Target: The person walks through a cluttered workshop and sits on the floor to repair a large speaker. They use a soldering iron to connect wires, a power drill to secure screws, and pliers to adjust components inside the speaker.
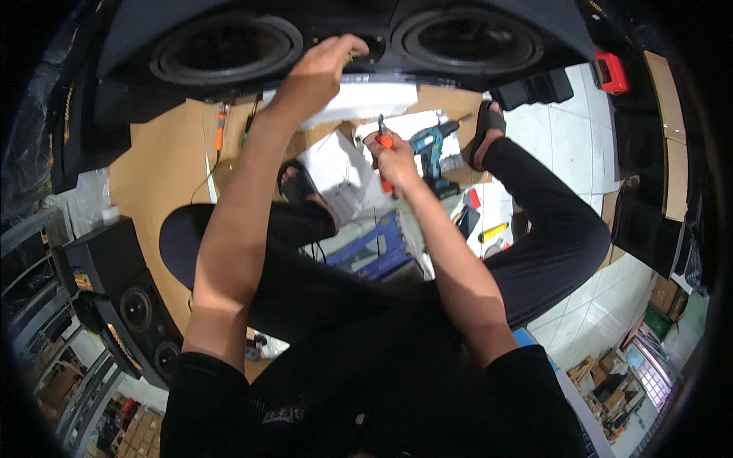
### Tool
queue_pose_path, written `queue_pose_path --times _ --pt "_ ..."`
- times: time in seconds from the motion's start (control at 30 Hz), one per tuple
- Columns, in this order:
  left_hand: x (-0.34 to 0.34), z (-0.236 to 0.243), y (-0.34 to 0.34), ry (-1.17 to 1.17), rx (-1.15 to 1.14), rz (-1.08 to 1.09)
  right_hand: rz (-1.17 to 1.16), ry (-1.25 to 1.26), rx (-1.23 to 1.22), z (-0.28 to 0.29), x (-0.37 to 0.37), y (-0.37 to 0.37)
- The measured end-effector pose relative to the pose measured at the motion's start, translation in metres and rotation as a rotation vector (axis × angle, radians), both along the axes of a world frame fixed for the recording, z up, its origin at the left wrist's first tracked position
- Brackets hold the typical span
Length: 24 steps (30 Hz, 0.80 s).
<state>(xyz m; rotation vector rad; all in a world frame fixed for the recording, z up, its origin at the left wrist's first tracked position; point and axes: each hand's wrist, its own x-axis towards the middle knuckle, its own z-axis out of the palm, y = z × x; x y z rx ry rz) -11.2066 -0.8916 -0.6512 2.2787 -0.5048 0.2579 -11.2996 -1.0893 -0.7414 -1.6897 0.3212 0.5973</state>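
Observation:
A large black speaker cabinet (pixel 347 15) with two round woofers lies across the far side. My left hand (pixel 324 69) reaches up to the small opening (pixel 374 50) between the left woofer (pixel 227 47) and the right woofer (pixel 467 40). Its fingers are bent together at the opening's edge, around something small that I cannot make out. Lower down, my right hand (pixel 395 162) is closed round the red-orange handles of a pair of pliers (pixel 385 142). The metal jaws point up toward the cabinet, apart from it.
A teal cordless drill (pixel 429 149) lies right of my right hand. An orange-handled screwdriver (pixel 221 130) rests on cardboard (pixel 156 149) at left. Between my legs is a blue folding stool (pixel 374 248). A yellow tool (pixel 494 232) and a dark phone-like slab (pixel 466 221) lie near my right knee.

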Motion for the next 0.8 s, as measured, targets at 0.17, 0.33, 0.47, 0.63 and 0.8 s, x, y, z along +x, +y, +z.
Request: queue_pose_path --times 0.17,0.33,0.47,0.63,0.8 --pt "-0.004 -0.019 -0.001 -0.317 0.127 0.183 0.503 0.022 -0.553 -0.094 -0.022 -0.066" --pt "-0.009 -0.012 -0.008 -0.242 -0.007 0.251 0.773 0.187 -0.733 -0.140 -0.065 -0.095" --pt "-0.004 -0.024 -0.020 0.050 -0.503 0.227 0.859 0.211 -0.697 -0.163 -0.079 -0.096" --pt "0.001 -0.027 -0.028 0.157 -0.663 0.217 0.850 0.210 -0.634 -0.169 -0.082 -0.091" --pt "0.007 -0.032 -0.033 0.108 -0.647 0.239 0.797 0.190 -0.648 -0.190 -0.085 -0.097"
